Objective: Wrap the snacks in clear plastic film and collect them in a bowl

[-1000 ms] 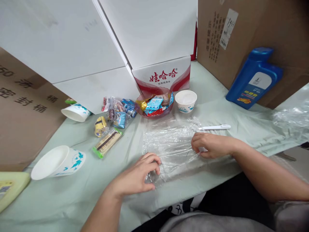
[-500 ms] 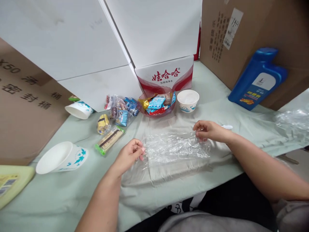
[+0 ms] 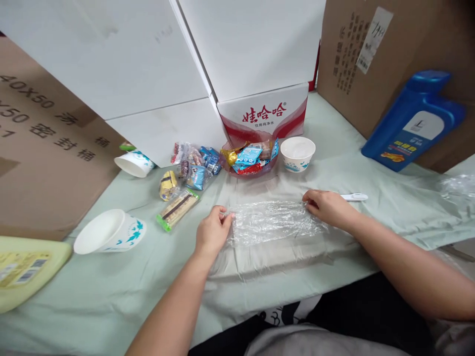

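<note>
A crinkled sheet of clear plastic film (image 3: 272, 221) stretches across the cloth between my two hands. My left hand (image 3: 214, 228) pinches its left end between thumb and fingers. At the other end, the curled fingers of my right hand (image 3: 328, 205) grip the film's far corner; the fingertips are partly hidden. A white handle-like object (image 3: 355, 197) lies just beyond my right wrist. Behind the film stand a pinkish glass bowl (image 3: 237, 174) full of wrapped snacks (image 3: 249, 155) and a white paper cup (image 3: 298, 159) with blue leaf print.
Loose wrapped snacks (image 3: 196, 177) and a green-ended packet (image 3: 178, 210) lie left of the bowl. Two paper bowls, one near (image 3: 128, 235), one far (image 3: 135, 163), rest tipped. A blue bottle (image 3: 411, 123) leans by a brown carton (image 3: 334, 64). A yellow-green container (image 3: 29, 272) is at left.
The view has shifted, so most things sit a little further right. My left hand has moved slightly closer to my right, and the film between them is shorter and more gathered.
</note>
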`<move>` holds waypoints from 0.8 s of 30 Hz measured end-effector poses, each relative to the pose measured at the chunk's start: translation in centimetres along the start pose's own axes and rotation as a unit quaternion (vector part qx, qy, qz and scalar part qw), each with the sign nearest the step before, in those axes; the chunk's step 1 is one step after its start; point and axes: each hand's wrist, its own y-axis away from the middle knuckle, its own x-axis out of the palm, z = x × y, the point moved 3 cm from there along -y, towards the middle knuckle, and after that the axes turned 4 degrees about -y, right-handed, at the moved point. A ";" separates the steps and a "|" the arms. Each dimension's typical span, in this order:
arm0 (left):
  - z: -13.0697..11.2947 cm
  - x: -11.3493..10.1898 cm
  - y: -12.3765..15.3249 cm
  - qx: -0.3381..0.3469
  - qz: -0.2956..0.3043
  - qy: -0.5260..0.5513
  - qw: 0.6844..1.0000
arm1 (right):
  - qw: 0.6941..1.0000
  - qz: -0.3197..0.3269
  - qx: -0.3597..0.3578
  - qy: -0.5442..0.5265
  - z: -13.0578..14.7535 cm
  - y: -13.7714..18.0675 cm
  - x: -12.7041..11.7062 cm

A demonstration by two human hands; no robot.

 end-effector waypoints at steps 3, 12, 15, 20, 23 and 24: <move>-0.3 -1.6 0.4 0.017 -0.115 -0.013 0.993 | 1.000 -0.003 -0.010 0.008 -0.1 0.0 0.3; -4.9 1.1 4.0 0.430 0.104 -0.041 0.896 | 0.999 0.004 -0.016 0.033 0.0 -0.1 0.5; -4.6 2.3 3.9 0.412 0.171 -0.090 0.891 | 0.997 -0.016 0.024 0.075 -1.4 -0.2 -0.5; -4.6 2.2 3.9 0.397 0.194 -0.090 0.893 | 0.989 -0.133 -0.027 0.053 -1.3 0.8 -2.8; -4.8 2.0 3.8 0.396 0.195 -0.077 0.894 | 0.972 -0.040 -0.222 -0.064 1.9 1.9 -2.3; -4.7 1.9 3.7 0.394 0.196 -0.077 0.894 | 0.959 0.027 -0.270 -0.085 2.9 2.2 -1.8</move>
